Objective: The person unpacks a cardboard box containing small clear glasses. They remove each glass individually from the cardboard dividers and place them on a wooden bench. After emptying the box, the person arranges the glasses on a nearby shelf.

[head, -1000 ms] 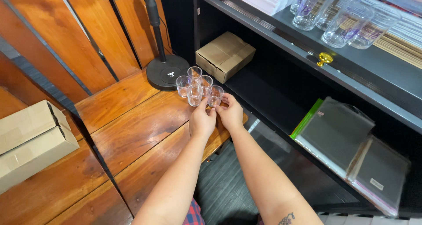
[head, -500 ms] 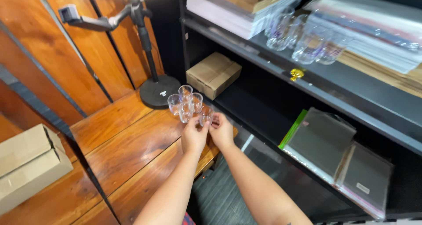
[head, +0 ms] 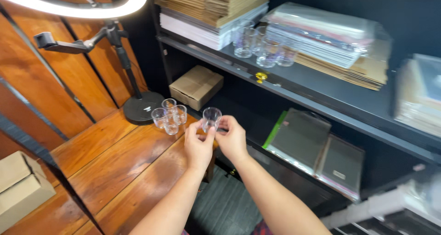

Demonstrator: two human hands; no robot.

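Note:
A small clear glass (head: 211, 118) is held up in the air between both hands. My left hand (head: 198, 145) grips it from the left and my right hand (head: 232, 138) pinches it from the right. To the left, three more small clear glasses (head: 169, 118) stand together on the wooden table (head: 115, 166) near its far edge. Several larger clear glasses (head: 262, 44) stand on the upper dark shelf (head: 321, 88).
A ring light stand with a round black base (head: 142, 107) rises at the table's back. A small cardboard box (head: 196, 86) lies on the lower shelf, flat wrapped packs (head: 317, 145) to its right. Another cardboard box (head: 20, 189) is at far left. Stacked cardboard and paper fill the upper shelf.
Both hands were at the cluster of glasses on the table; now one glass has been lifted away to the right, leaving three. The view has tilted up toward the shelves.

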